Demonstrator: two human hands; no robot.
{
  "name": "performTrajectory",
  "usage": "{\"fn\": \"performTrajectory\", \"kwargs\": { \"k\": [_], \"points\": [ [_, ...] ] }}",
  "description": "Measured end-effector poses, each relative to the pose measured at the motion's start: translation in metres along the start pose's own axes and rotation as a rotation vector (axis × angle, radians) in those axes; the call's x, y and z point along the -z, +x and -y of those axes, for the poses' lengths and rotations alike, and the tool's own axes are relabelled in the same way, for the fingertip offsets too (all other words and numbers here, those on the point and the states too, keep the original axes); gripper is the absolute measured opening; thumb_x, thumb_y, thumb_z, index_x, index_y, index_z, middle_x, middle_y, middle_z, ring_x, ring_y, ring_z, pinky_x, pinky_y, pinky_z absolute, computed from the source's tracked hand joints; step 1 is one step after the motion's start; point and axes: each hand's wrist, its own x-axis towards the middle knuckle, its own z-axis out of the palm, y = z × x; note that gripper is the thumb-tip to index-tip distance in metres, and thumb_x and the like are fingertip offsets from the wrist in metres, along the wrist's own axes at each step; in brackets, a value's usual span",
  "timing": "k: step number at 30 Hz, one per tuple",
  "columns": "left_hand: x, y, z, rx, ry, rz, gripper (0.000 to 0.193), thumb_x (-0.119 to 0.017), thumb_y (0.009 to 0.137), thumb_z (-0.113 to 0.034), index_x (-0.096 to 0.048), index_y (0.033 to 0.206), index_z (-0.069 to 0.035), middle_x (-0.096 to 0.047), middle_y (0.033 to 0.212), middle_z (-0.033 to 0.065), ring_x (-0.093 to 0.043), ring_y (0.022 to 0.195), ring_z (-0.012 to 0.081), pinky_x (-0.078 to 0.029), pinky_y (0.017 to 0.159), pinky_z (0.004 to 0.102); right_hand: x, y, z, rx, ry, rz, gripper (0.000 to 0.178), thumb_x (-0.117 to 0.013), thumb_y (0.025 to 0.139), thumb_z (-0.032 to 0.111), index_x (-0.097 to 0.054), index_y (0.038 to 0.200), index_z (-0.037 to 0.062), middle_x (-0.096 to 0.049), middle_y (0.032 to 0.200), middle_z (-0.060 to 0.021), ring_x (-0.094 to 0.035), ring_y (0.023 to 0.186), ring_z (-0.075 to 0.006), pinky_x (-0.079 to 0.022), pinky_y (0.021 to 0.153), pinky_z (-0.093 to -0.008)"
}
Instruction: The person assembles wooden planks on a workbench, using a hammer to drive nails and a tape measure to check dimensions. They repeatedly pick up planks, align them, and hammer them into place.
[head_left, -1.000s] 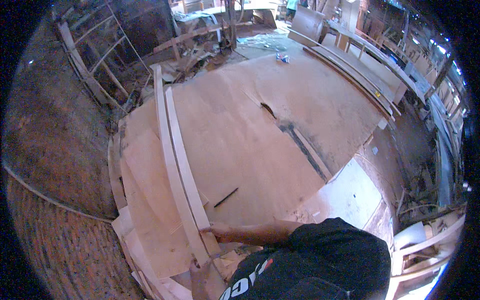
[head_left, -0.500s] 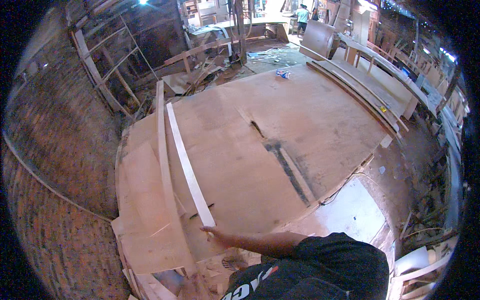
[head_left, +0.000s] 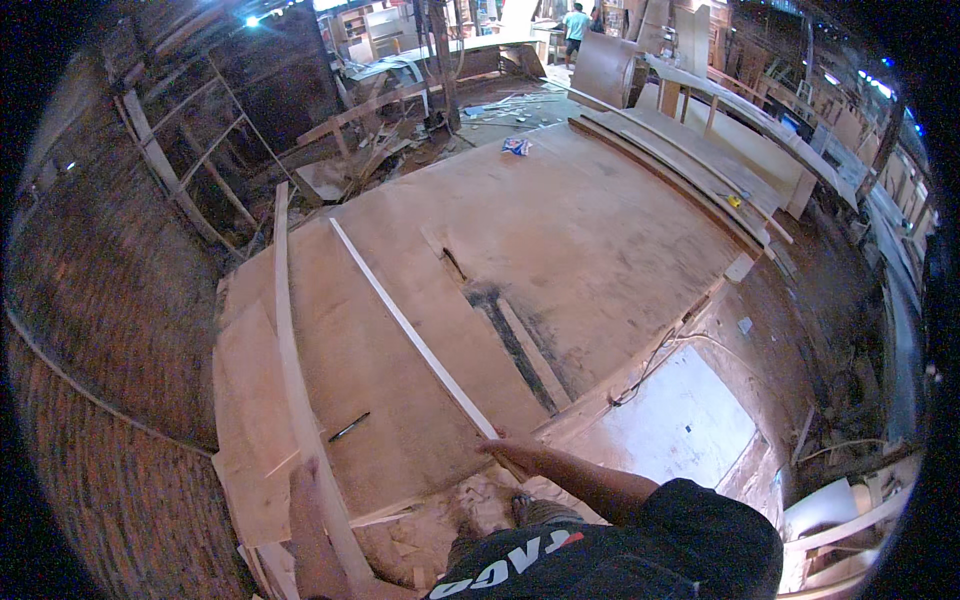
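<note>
Now the right hand (head_left: 510,447) pinches the near end of the long thin strip (head_left: 405,325) on the plywood sheet (head_left: 560,240) — positioning it; next comes careful alignment. Left hand unseen.

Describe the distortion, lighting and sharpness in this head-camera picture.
Head view: strong fisheye bends the long pale wooden strip and the large plywood sheet, with a black rim around; daylight brightens the far workshop, the brick floor at left is dim; the right hand looks slightly soft.

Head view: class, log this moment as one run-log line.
right hand: grips near end of long thin wooden strip | strip: flat across plywood sheet | pencil: lying apart on sheet | left hand: out of view
</note>
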Motion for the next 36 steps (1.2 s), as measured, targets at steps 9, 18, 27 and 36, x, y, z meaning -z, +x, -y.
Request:
{"fn": "performTrajectory", "kwargs": {
  "k": [9, 18, 27, 36],
  "points": [
    [-0.046, 0.176, -0.039, 0.186, -0.342, 0.027, 0.033, -0.052, 0.100, -0.032, -0.064, 0.099, -0.001, -0.068, 0.075, 0.0156, -0.064, 0.063, 0.0305, -0.054, 0.059, 0.0456, -0.004, -0.086, 0.002, 0.099, -0.076, -0.068, 0.057, -0.078, 0.088, 0.028, -0.057, 0.133, 0.0014, -0.057, 0.078, 0.0005, -0.052, 0.061, -0.0079, -0.040, 0.049, -0.0252],
    [-0.119, 0.146, -0.048, 0.075, -0.490, 0.192, 0.040, -0.049, 0.104, -0.040, -0.063, 0.102, -0.003, -0.069, 0.084, 0.0132, -0.066, 0.075, 0.0363, -0.056, 0.068, 0.0463, -0.039, -0.149, 0.020, -0.088, -0.014, -0.095, 0.056, -0.076, 0.089, 0.032, -0.059, 0.132, -0.0002, -0.063, 0.087, -0.0046, -0.058, 0.074, -0.0132, -0.048, 0.065, -0.0301],
    [-0.228, 0.112, -0.019, 0.099, -0.571, 0.297, 0.037, -0.054, 0.103, -0.040, -0.062, 0.110, -0.004, -0.069, 0.097, 0.0125, -0.068, 0.088, 0.0328, -0.057, 0.077, 0.0446, -0.043, -0.199, 0.020, 0.064, -0.591, -0.432, 0.067, -0.085, 0.076, 0.033, -0.060, 0.127, -0.0037, -0.068, 0.111, -0.0158, -0.064, 0.101, -0.0259, -0.049, 0.093, -0.0369],
    [-0.268, -0.056, 0.073, 0.064, -0.694, 0.785, 0.036, -0.060, 0.101, -0.038, -0.061, 0.117, -0.005, -0.068, 0.107, 0.0126, -0.069, 0.099, 0.0282, -0.059, 0.086, 0.0426, -0.028, -0.163, -0.011, 0.286, -1.040, -0.558, 0.080, -0.087, 0.069, 0.042, -0.059, 0.131, -0.0014, -0.062, 0.119, -0.0246, -0.059, 0.116, -0.0403, -0.047, 0.103, -0.0443]
  ]
}}
